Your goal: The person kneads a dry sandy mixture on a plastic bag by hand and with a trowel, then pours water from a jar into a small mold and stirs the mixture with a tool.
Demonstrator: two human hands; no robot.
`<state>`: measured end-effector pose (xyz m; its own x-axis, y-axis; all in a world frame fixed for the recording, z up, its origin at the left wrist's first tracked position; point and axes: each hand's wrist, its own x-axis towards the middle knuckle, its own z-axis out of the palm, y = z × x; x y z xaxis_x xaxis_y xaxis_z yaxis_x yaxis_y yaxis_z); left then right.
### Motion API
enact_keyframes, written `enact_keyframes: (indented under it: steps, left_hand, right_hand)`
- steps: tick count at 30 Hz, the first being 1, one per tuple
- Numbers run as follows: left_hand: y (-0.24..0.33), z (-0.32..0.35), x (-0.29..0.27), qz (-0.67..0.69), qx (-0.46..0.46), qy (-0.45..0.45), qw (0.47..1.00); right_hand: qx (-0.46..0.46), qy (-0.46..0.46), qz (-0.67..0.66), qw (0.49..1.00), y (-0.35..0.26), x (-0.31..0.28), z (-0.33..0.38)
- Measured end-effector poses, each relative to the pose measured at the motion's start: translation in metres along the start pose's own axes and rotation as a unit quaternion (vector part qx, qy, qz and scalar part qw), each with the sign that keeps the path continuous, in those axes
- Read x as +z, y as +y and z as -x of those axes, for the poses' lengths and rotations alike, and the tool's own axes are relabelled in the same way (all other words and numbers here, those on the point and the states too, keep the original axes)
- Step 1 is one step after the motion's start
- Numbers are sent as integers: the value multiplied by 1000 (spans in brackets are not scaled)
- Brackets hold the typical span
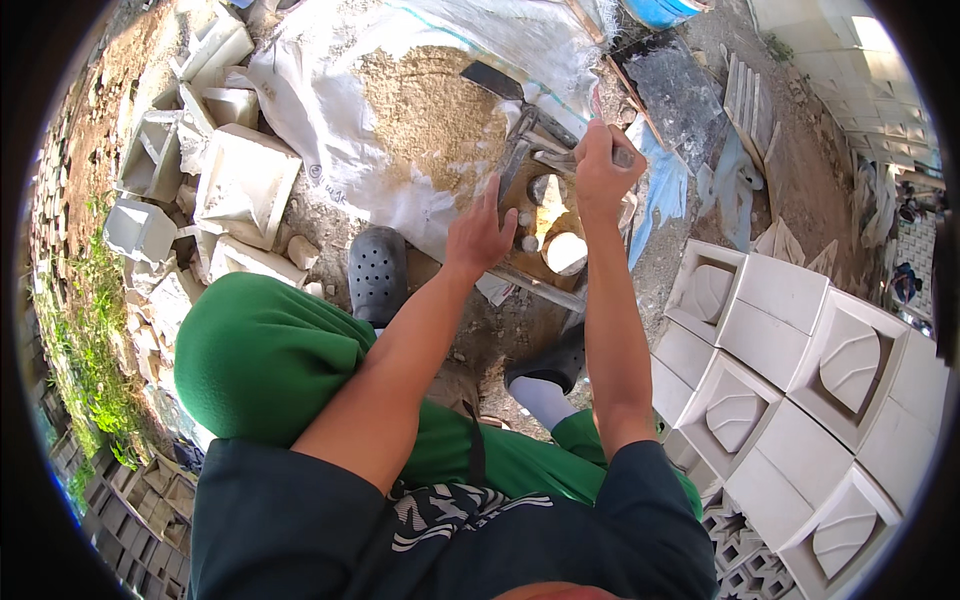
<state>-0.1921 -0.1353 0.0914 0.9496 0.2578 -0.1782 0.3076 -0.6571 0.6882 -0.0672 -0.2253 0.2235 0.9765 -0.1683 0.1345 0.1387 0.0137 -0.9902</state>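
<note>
My right hand (605, 170) is closed around the handle of what looks like a trowel (515, 168), its metal neck and narrow grey blade reaching left. My left hand (482, 232) has its fingers stretched out beside the blade's lower end; whether they touch it is unclear. Below and between my hands sits a square mould-like frame (545, 290), holding a pale star-shaped piece (548, 215), a white round piece (566, 254) and smaller round lumps. A dark flat blade (490, 80) lies just beyond, over a heap of sandy mix (425, 115).
The heap lies on a white woven sheet (310, 110). Cast pale blocks (245, 185) are piled at left; patterned blocks (780, 360) stand in rows at right. A blue bucket (663, 10), wooden sticks (640, 100) and a blue plastic scrap (660, 190) lie at the far side.
</note>
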Motion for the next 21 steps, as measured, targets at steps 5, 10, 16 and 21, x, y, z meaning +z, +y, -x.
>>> enact_keyframes:
  steps: [5, 10, 16, 21]
  left_hand:
    - [-6, 4, -3, 7, -1, 15, 1000]
    - [-6, 4, -3, -2, -11, -1, 1000]
    - [-3, 5, -1, 9, -11, -12, 1000]
    - [-2, 1, -2, 2, -12, 1, 1000]
  right_hand:
    - [-25, -43, -7, 999, -5, 8, 1]
    - [28, -94, -5, 995, -23, 24, -6]
    - [-7, -174, 75, 982, -1, 14, -13]
    - [-3, -107, 57, 993, -3, -6, -14]
